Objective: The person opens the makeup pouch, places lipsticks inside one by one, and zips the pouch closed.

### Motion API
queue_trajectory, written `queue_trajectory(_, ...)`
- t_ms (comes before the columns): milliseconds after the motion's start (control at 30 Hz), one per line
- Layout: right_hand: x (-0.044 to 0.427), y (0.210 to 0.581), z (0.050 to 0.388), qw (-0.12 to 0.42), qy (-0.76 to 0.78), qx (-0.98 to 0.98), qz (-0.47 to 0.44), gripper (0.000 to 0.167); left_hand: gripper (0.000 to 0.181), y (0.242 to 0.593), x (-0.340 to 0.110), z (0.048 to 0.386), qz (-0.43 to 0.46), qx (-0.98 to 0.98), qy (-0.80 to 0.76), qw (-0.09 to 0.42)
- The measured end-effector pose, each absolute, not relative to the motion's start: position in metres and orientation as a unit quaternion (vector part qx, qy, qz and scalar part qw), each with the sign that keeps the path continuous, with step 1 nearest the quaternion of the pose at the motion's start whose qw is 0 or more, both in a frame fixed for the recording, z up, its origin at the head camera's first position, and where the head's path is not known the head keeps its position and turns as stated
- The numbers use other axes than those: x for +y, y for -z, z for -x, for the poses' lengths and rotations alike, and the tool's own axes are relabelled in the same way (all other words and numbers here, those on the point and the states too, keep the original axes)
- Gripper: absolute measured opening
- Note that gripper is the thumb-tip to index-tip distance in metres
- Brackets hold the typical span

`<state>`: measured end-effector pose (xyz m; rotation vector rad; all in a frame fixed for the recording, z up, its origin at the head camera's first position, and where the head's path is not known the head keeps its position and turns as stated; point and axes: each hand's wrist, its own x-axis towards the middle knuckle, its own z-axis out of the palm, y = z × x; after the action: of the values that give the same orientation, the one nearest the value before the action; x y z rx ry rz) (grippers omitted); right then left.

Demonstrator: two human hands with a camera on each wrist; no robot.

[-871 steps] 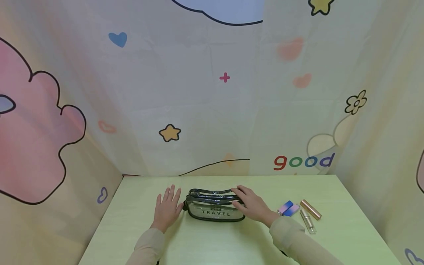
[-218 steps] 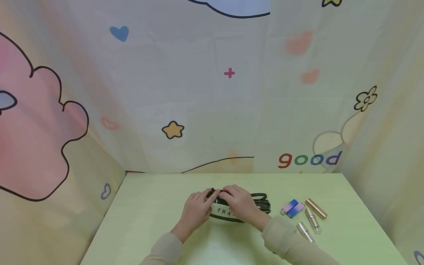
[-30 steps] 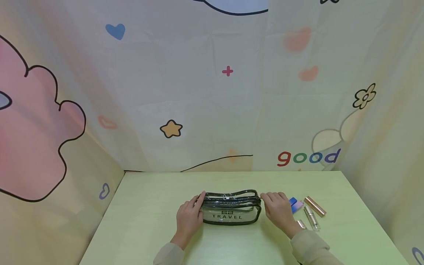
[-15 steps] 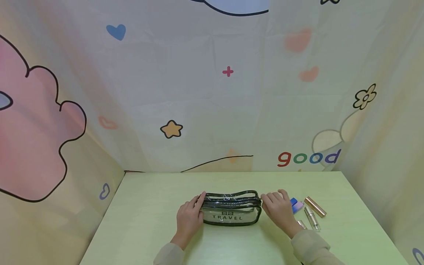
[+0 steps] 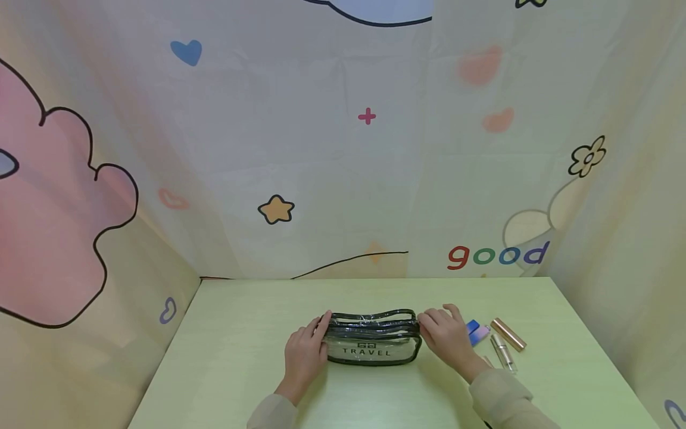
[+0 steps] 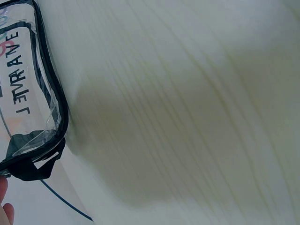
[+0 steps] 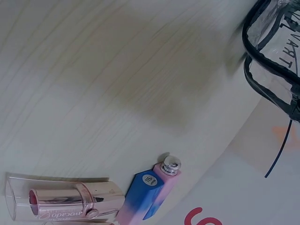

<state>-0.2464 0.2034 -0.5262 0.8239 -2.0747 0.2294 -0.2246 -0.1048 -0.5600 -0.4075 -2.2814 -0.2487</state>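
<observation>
A clear travel pouch with black piping and the word TRAVEL stands on the table. At its left end my left hand grips the corner, with the thumb toward the near side. My right hand pinches the pouch's right end near the top seam; what exactly lies between those fingertips is hidden. A black side tab shows at one end of the pouch in the left wrist view, just above my fingertips. The right hand itself is outside the right wrist view.
Right of my right hand lie blue-and-pink tubes, a rose-gold tube and a clear-capped lipstick. Another small tube is mostly hidden by my right wrist. A printed curtain rises behind the table.
Earlier both hands met at the pouch's left part; since then the right hand has moved to its right end. Over the last second the hands hardly move. A clear tube appeared after the first frame.
</observation>
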Motion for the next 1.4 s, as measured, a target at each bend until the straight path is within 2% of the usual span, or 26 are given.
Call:
queue_trajectory(467,0.206,0.525,0.246,0.45,-0.058,-0.829,-0.325,0.038,0.06,0.559,-0.105,0.224,0.159,-0.898,0.098,0.398)
queue_trajectory(833,0.211,0.53,0.243,0.439,-0.045,-0.842,-0.31,0.041,0.059,0.56,-0.104,0.224,0.159,-0.897,0.097,0.401)
queue_trajectory(1400,0.218,0.549,0.242,0.452,-0.05,-0.845,-0.281,0.038,0.06,0.563,-0.105,0.225,0.162,-0.891,0.098,0.412)
